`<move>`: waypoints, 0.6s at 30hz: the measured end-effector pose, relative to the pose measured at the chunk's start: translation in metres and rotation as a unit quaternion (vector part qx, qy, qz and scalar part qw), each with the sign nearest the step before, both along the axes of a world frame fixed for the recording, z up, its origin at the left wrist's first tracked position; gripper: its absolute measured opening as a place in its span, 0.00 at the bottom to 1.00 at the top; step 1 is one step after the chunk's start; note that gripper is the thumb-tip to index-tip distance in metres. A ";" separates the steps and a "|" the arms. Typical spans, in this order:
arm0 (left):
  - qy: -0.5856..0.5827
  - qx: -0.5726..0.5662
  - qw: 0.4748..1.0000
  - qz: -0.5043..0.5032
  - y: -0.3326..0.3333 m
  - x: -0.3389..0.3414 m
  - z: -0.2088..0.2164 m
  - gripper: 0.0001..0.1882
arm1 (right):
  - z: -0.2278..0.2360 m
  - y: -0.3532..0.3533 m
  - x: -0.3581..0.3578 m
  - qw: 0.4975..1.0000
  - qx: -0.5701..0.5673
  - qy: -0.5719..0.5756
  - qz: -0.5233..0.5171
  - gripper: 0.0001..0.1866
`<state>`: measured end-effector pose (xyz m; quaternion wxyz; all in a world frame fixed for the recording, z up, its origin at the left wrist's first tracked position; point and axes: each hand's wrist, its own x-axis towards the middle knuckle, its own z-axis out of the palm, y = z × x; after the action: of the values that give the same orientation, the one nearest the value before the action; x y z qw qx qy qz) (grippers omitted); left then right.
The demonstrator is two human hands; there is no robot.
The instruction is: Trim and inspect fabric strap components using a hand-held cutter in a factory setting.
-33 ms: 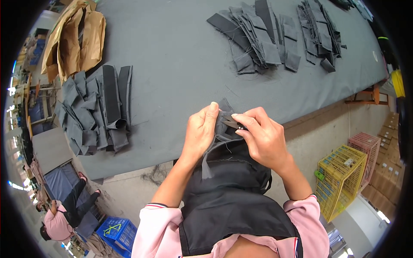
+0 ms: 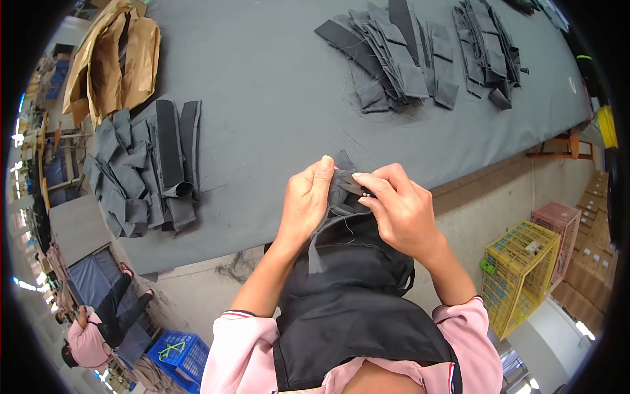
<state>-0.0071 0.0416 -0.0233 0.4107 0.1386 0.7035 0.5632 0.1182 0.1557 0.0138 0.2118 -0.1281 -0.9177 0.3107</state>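
My left hand (image 2: 308, 197) is closed on a dark grey fabric strip (image 2: 315, 257), thumb pointing up. One end of the strip hangs down in front of the black apron (image 2: 348, 328). Between the thumb and fingers of my right hand (image 2: 405, 213) is a small pair of thread snips (image 2: 352, 186). Their dark blades lie against the upper part of the strip, close to my left thumb. Whether the blades are open or closed is too small to tell. Both hands are at the near edge of the grey-covered table (image 2: 262, 131).
Grey fabric strips (image 2: 147, 171) are piled at the table's left. More bundles (image 2: 394, 59) with frayed threads and another stack (image 2: 489, 52) lie at the far right. A brown paper bag (image 2: 118, 62) stands far left. Yellow crate (image 2: 518, 276), blue crate (image 2: 180, 358) and a seated person (image 2: 92, 335) are beyond.
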 end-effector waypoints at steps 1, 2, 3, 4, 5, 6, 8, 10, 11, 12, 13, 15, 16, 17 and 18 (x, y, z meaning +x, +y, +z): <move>0.000 -0.001 1.000 -0.001 0.000 0.000 0.000 0.25 | -0.001 -0.001 -0.001 1.000 -0.001 0.000 -0.001 0.19; -0.001 -0.002 1.000 0.000 0.001 0.001 0.000 0.25 | -0.003 -0.002 -0.002 1.000 0.017 0.017 -0.012 0.19; -0.001 -0.003 1.000 0.000 0.001 0.001 0.000 0.25 | -0.005 -0.003 -0.002 0.999 0.035 0.033 -0.023 0.19; -0.002 -0.003 1.000 -0.001 0.001 0.001 0.000 0.25 | -0.007 -0.005 -0.002 0.999 0.035 0.032 -0.024 0.19; -0.007 -0.005 1.000 0.000 0.001 0.001 0.000 0.25 | -0.010 -0.006 0.000 0.998 0.054 0.031 -0.027 0.19; -0.011 -0.006 1.000 0.001 0.001 0.001 -0.001 0.25 | -0.012 -0.008 0.000 0.996 0.073 0.030 -0.029 0.19; -0.010 -0.006 1.000 -0.005 0.000 0.000 -0.001 0.24 | -0.016 -0.010 0.002 0.996 0.065 0.046 -0.049 0.19; -0.011 -0.006 1.000 -0.009 -0.002 -0.001 -0.004 0.23 | -0.017 -0.011 0.003 0.994 0.055 0.061 -0.066 0.19; -0.005 -0.004 1.000 -0.006 -0.003 -0.001 -0.006 0.23 | -0.016 -0.012 0.005 0.994 0.033 0.071 -0.078 0.19; 0.000 -0.001 1.000 -0.003 -0.004 -0.001 -0.007 0.23 | -0.014 -0.013 0.005 0.993 0.012 0.080 -0.089 0.18; 0.000 -0.001 1.000 -0.002 -0.003 0.000 -0.006 0.23 | -0.013 -0.012 0.005 0.993 0.011 0.080 -0.088 0.18; 0.013 0.001 1.000 0.014 -0.001 0.002 -0.004 0.25 | -0.009 -0.011 0.003 0.998 0.019 0.042 -0.039 0.18; 0.013 0.002 1.000 0.014 -0.001 0.002 -0.003 0.25 | -0.009 -0.012 0.003 0.998 0.020 0.042 -0.039 0.18; 0.025 -0.006 1.000 0.009 -0.001 0.001 -0.004 0.24 | -0.011 -0.012 0.002 0.997 0.030 0.048 -0.053 0.18; 0.038 -0.014 0.999 0.004 -0.001 0.001 -0.004 0.24 | -0.011 -0.013 0.002 0.996 0.039 0.055 -0.067 0.18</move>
<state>-0.0061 0.0405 -0.0269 0.3830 0.1514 0.7270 0.5493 0.1205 0.1427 0.0027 0.2868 -0.1634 -0.9056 0.2662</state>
